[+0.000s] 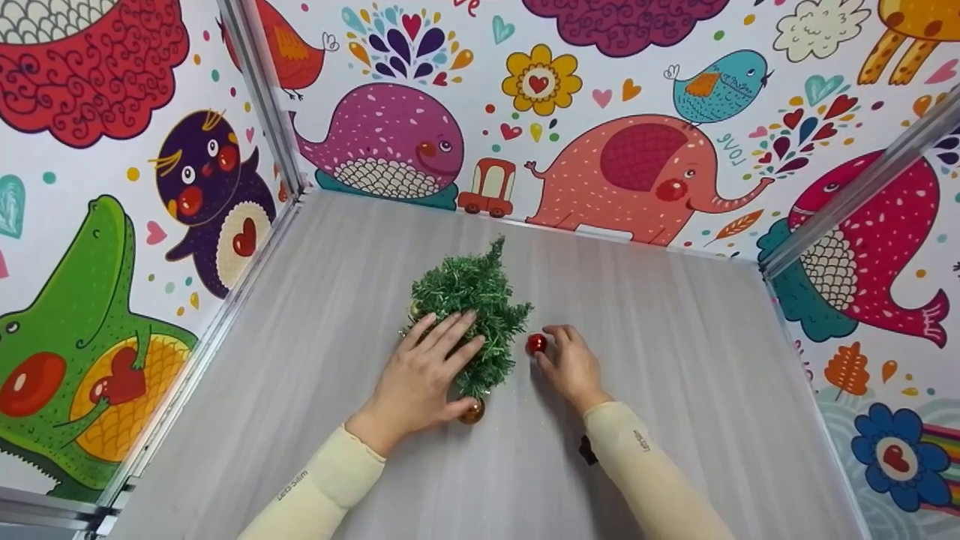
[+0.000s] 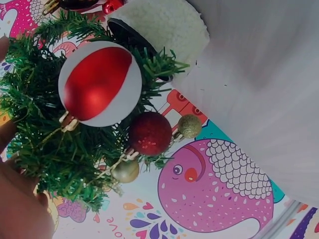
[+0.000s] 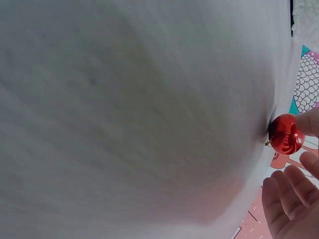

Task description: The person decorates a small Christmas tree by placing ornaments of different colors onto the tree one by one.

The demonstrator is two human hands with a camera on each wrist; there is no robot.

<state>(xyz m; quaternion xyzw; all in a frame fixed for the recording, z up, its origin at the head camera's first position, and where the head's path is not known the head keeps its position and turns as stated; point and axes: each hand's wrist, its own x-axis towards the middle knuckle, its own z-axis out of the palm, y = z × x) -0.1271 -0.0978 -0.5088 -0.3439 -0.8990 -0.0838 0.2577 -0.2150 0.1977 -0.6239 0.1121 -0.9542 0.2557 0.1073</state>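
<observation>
A small green artificial Christmas tree [image 1: 469,292] stands on the table, with a fluffy white base [image 2: 172,35] below it. My left hand [image 1: 424,367] rests on its near left side with fingers extended, the thumb beside a gold-brown ball ornament [image 1: 472,411]. In the left wrist view a red-and-white ball ornament [image 2: 99,83], a dark red ball ornament [image 2: 149,133] and small gold balls [image 2: 189,126] hang from the branches. My right hand [image 1: 574,367] is right of the tree, thumb and index finger spread around a shiny red ball ornament [image 3: 286,134] on the table. One fingertip meets the ball in the right wrist view.
The grey wood-grain table [image 1: 337,285] is enclosed by panels printed with cartoon animals. Metal frame rails [image 1: 270,97] run along the panel edges at left and right. A small black object [image 1: 588,450] shows beside the right sleeve.
</observation>
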